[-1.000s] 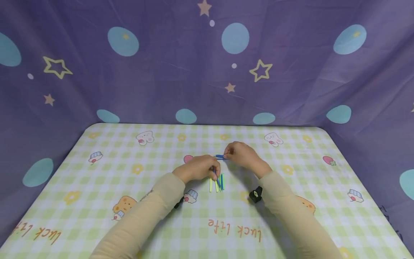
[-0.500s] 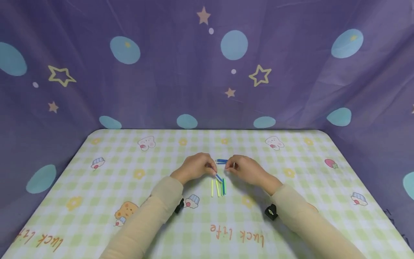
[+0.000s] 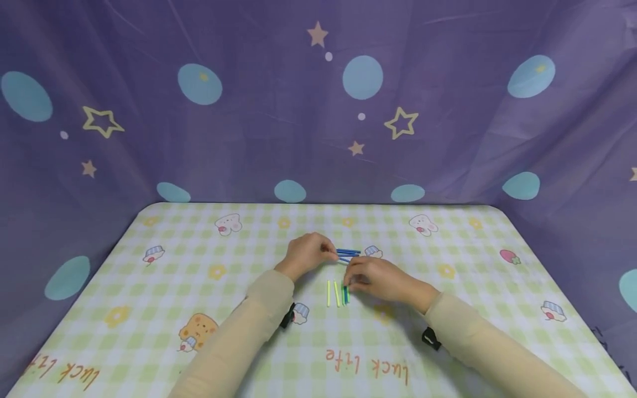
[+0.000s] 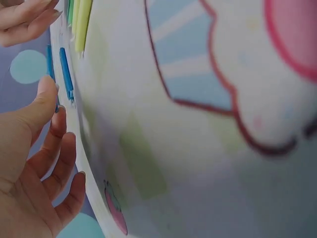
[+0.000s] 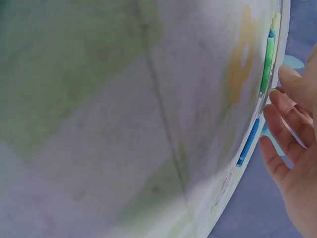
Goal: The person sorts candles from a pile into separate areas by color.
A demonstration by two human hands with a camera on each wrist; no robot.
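My left hand [image 3: 309, 253] pinches a thin blue stick [image 4: 50, 62] between thumb and forefinger, close beside a group of blue sticks [image 3: 348, 252] lying across the table. Its other fingers are spread loosely in the left wrist view. My right hand [image 3: 380, 281] is lower and to the right, fingertips right at another blue stick [image 3: 345, 294] lying among the green sticks [image 5: 267, 64]. In the right wrist view its thumb and forefinger stand apart, the other fingers loosely bent. Two yellow sticks [image 3: 328, 293] lie upright in the head view, just left of the green ones.
A checked tablecloth [image 3: 239, 309] with printed cartoons covers the table. Behind the table hangs a purple curtain [image 3: 278, 110] with stars and blue ovals. Black wrist cameras [image 3: 431, 338] sit under both sleeves.
My left hand has carried the blue stick up from the yellow and green sticks to the blue group. My right hand has come down from the blue group to the green sticks.
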